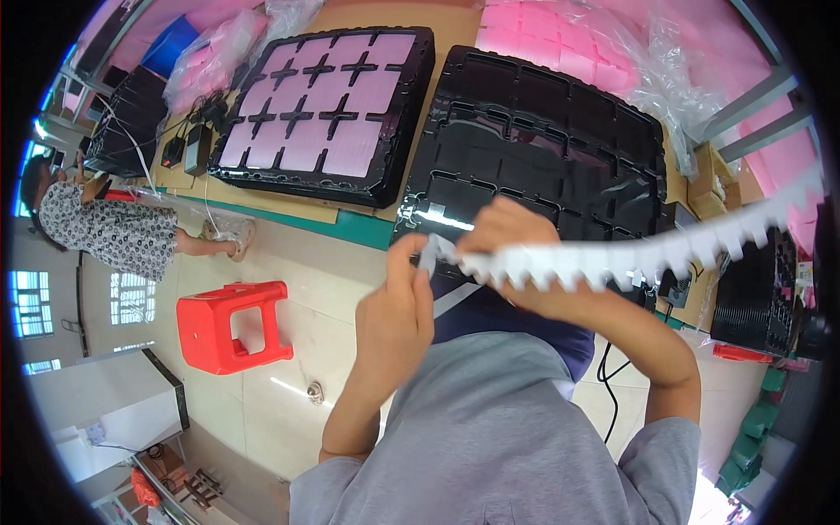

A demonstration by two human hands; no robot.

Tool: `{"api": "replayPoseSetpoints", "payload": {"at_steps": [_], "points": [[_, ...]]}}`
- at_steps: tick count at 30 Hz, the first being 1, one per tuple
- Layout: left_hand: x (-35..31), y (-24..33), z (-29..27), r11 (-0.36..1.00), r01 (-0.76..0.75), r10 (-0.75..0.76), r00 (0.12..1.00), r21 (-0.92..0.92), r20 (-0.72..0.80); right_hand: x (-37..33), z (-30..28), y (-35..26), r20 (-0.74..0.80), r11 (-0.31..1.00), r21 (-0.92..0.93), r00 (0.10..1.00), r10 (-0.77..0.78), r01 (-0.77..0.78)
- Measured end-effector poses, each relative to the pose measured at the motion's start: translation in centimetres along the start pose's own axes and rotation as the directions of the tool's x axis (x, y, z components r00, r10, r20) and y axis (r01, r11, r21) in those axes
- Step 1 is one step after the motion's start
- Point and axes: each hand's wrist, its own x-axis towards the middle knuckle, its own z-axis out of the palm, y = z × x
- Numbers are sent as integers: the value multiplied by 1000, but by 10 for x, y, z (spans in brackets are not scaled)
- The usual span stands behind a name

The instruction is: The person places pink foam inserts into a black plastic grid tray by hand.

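Note:
A long white strip [604,262] with a notched, tooth-like lower edge stretches from my hands toward the upper right. My right hand [512,236] is closed around it near its left end. Close beside it, my left hand [398,302] pinches a small greyish-white end piece [429,252] between thumb and fingers. Whether that piece is joined to the strip cannot be made out. Just beyond both hands lies a black plastic tray [534,166] with compartments, its surface glossy. My right hand hides part of the tray's near edge.
Left of the tray stands a black tray stack [398,175] with pink sheets [363,83] in its compartments. Clear plastic bags [674,96] lie at the far right. A red stool [232,328] stands on the floor at left. Another person [101,214] is at the far left.

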Motion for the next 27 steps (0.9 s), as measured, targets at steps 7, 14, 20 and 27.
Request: {"api": "replayPoseSetpoints", "payload": {"at_steps": [7,14,20,27], "points": [[-35,-33,1,659,430,-92,860,-617,502,-52,-63,-39,102,937,311,985,136,-162],[7,4,54,384,488,427,659,-784,619,-84,-75,-20,132,839,489,971,198,-237],[-7,38,100,387,242,252,900,-890,355,-137,-52,-56,-4,305,868,608,794,-392],[-16,62,120,555,-71,398,897,-829,189,-161,-46,-82,-308,516,757,476,823,-401]]}}
